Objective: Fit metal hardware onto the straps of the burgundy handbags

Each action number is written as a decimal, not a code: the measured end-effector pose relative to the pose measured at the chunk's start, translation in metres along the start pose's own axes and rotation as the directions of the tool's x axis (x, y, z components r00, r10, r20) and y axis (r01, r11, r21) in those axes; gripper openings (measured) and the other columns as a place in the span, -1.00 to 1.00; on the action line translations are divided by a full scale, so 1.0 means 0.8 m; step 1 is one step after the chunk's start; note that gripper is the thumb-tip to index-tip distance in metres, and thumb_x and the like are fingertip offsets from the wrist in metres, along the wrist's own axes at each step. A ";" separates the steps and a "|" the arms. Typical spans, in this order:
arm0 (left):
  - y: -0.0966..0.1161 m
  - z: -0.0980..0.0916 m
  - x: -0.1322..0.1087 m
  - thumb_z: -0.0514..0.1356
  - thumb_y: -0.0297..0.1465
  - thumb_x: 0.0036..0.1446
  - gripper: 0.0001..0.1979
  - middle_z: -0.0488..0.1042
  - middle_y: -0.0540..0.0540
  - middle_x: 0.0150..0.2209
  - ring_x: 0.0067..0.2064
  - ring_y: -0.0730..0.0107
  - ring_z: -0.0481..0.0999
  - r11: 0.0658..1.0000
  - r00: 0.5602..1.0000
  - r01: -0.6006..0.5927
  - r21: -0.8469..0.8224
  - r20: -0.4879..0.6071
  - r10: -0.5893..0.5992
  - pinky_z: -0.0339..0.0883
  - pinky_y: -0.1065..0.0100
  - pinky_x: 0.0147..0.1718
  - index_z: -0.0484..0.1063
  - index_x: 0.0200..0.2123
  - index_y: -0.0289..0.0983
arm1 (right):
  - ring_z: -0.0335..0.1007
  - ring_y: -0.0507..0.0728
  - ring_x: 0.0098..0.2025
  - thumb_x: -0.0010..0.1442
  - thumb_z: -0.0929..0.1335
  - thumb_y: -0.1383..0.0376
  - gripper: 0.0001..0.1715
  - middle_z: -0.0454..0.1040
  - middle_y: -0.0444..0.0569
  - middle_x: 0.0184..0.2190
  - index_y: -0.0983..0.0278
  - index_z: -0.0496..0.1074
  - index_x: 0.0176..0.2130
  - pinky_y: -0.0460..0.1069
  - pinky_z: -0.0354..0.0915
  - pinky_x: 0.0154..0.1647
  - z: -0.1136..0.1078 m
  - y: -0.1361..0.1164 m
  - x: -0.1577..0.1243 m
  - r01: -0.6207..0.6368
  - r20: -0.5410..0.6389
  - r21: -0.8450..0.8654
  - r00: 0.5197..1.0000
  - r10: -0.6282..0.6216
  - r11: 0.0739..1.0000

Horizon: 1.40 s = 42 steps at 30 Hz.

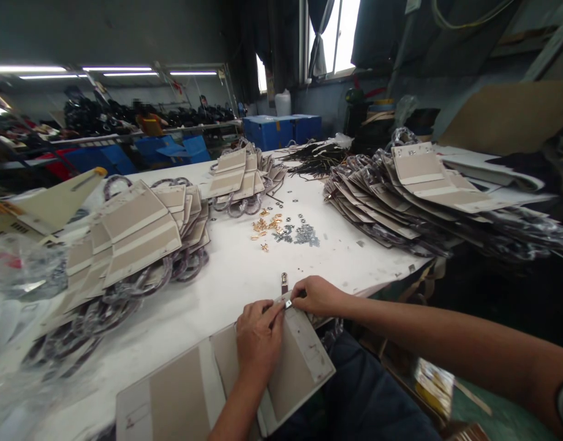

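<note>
The person's left hand [258, 337] lies on a beige panel [175, 392] at the tabletop's [235, 263] near edge, fingers extended and slightly parted, beside a small metal plate [288, 304]. The right hand's [318, 296] fingers curl together at the plate's right; whether they grip it cannot be told. Gold-coloured fittings [261, 225] lie farther off.
</note>
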<state>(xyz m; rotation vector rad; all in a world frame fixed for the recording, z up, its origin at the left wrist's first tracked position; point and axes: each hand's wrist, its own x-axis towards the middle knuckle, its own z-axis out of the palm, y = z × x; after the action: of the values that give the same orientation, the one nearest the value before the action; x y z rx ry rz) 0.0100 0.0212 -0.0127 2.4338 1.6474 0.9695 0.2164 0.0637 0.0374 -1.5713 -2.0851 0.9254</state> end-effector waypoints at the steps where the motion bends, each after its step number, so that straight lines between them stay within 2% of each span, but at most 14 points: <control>1: 0.000 0.000 0.000 0.22 -0.36 0.34 -0.75 0.60 -0.11 -0.08 -0.04 0.08 0.50 1.000 1.000 0.001 -0.001 0.005 -0.001 0.42 0.06 -0.08 0.65 0.00 -0.03 | 0.55 0.12 -0.27 0.13 0.41 0.33 -0.76 0.68 -0.06 -0.33 0.25 0.71 -0.25 -0.07 0.28 -0.25 0.001 0.000 -0.001 0.005 -0.006 -0.017 1.000 -0.005 1.000; 5: -0.001 0.002 0.000 0.22 -0.36 0.35 -0.76 0.60 -0.12 -0.08 -0.03 0.08 0.49 1.000 1.000 -0.005 -0.001 -0.001 0.005 0.41 0.05 -0.07 0.65 -0.01 -0.04 | 0.52 0.11 -0.28 0.17 0.41 0.25 -0.79 0.67 -0.07 -0.34 0.22 0.68 -0.28 -0.06 0.24 -0.29 0.005 0.001 0.000 0.003 -0.018 -0.064 1.000 -0.004 0.998; 10: -0.005 0.004 0.001 0.21 -0.36 0.35 -0.76 0.59 -0.11 -0.07 -0.02 0.07 0.50 1.000 1.000 -0.009 -0.013 -0.001 0.009 0.43 0.04 -0.07 0.65 -0.02 -0.04 | 0.51 0.12 -0.24 0.13 0.40 0.30 -0.74 0.66 -0.08 -0.28 0.18 0.64 -0.16 -0.06 0.20 -0.28 0.011 0.005 0.004 -0.002 -0.040 -0.142 0.999 -0.004 0.990; 15: -0.012 0.006 0.001 0.20 -0.44 0.32 -0.71 0.58 -0.11 0.00 0.03 0.07 0.50 0.998 1.000 -0.019 -0.056 0.006 0.020 0.44 0.01 -0.01 0.63 0.00 -0.04 | 0.53 0.14 -0.19 0.14 0.37 0.33 -0.71 0.67 -0.10 -0.25 0.13 0.65 -0.17 -0.05 0.21 -0.24 0.013 0.002 0.005 0.027 -0.022 -0.180 0.999 -0.032 0.983; 18: -0.018 0.008 0.003 0.21 -0.46 0.30 -0.70 0.58 -0.10 0.03 0.06 0.07 0.51 0.997 0.999 -0.024 -0.078 0.020 0.026 0.43 0.00 0.01 0.64 -0.02 -0.03 | 0.53 0.13 -0.24 0.08 0.42 0.33 -0.73 0.67 -0.12 -0.28 0.13 0.68 -0.21 -0.07 0.23 -0.28 0.001 -0.002 0.014 0.023 0.042 -0.162 0.999 -0.016 0.987; 21: -0.024 0.009 0.007 0.20 -0.45 0.29 -0.70 0.59 -0.08 0.03 0.06 0.07 0.52 0.996 0.997 -0.039 -0.084 0.065 0.044 0.42 -0.01 0.00 0.64 -0.04 0.01 | 0.53 0.10 -0.29 0.07 0.46 0.31 -0.78 0.67 -0.12 -0.33 0.16 0.70 -0.24 -0.10 0.25 -0.33 -0.026 -0.001 0.040 -0.018 0.052 -0.155 0.998 0.027 0.988; 23: -0.026 0.007 0.011 0.21 -0.43 0.29 -0.71 0.61 -0.07 0.01 0.06 0.07 0.53 0.995 0.994 -0.042 -0.088 0.099 0.051 0.40 -0.01 -0.02 0.64 -0.04 0.03 | 0.54 0.10 -0.25 0.12 0.46 0.29 -0.79 0.68 -0.11 -0.30 0.17 0.71 -0.23 -0.10 0.28 -0.30 -0.048 0.005 0.069 -0.062 -0.024 -0.176 0.998 0.059 0.982; 26: -0.026 0.004 0.017 0.21 -0.40 0.30 -0.74 0.62 -0.07 -0.01 0.05 0.07 0.53 0.996 0.993 -0.015 -0.082 0.117 0.024 0.38 -0.02 -0.04 0.65 -0.07 0.03 | 0.55 0.16 -0.12 0.17 0.45 0.26 -0.77 0.68 -0.07 -0.15 0.15 0.70 -0.17 -0.07 0.32 -0.19 -0.075 0.022 0.121 -0.150 -0.149 -0.213 0.982 0.119 0.965; 28: -0.025 0.003 0.019 0.21 -0.38 0.31 -0.74 0.62 -0.08 -0.01 0.05 0.08 0.53 0.997 0.992 0.001 -0.083 0.125 0.009 0.37 -0.02 -0.03 0.65 -0.06 0.02 | 0.54 0.20 -0.04 0.20 0.45 0.22 -0.73 0.66 -0.04 -0.04 0.13 0.69 -0.10 -0.04 0.34 -0.12 -0.085 0.035 0.154 -0.217 -0.214 -0.224 0.962 0.169 0.950; 31: -0.026 0.004 0.019 0.23 -0.38 0.29 -0.74 0.62 -0.07 -0.02 0.04 0.09 0.53 0.995 0.991 0.013 -0.097 0.137 0.000 0.37 -0.01 -0.03 0.65 -0.05 0.04 | 0.52 0.24 0.03 0.21 0.46 0.17 -0.65 0.63 0.01 0.05 0.11 0.66 0.00 0.00 0.36 -0.07 -0.085 0.053 0.190 -0.298 -0.264 -0.222 0.935 0.237 0.928; 35: -0.027 0.005 0.018 0.23 -0.40 0.28 -0.73 0.62 -0.06 -0.02 0.04 0.07 0.53 0.994 0.992 0.018 -0.111 0.128 -0.004 0.36 -0.02 -0.03 0.65 -0.06 0.06 | 0.52 0.23 0.03 0.20 0.47 0.19 -0.73 0.64 0.02 0.02 0.13 0.68 -0.09 -0.02 0.34 -0.08 -0.072 0.068 0.210 -0.318 -0.272 -0.227 0.928 0.254 0.921; 42: -0.022 0.002 0.018 0.25 -0.40 0.28 -0.76 0.62 -0.08 -0.03 0.03 0.07 0.53 0.995 0.994 0.004 -0.102 0.112 0.007 0.38 0.00 -0.05 0.66 -0.09 0.03 | 0.52 0.18 -0.05 0.23 0.44 0.25 -0.80 0.65 0.01 -0.06 0.17 0.67 -0.17 -0.06 0.30 -0.17 -0.072 0.067 0.205 -0.310 -0.292 -0.190 0.924 0.248 0.932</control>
<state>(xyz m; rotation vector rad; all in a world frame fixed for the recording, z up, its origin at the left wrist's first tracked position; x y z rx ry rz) -0.0002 0.0414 -0.0139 2.3763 1.5221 0.8769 0.2400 0.2437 0.0262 -2.0334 -1.8638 0.5285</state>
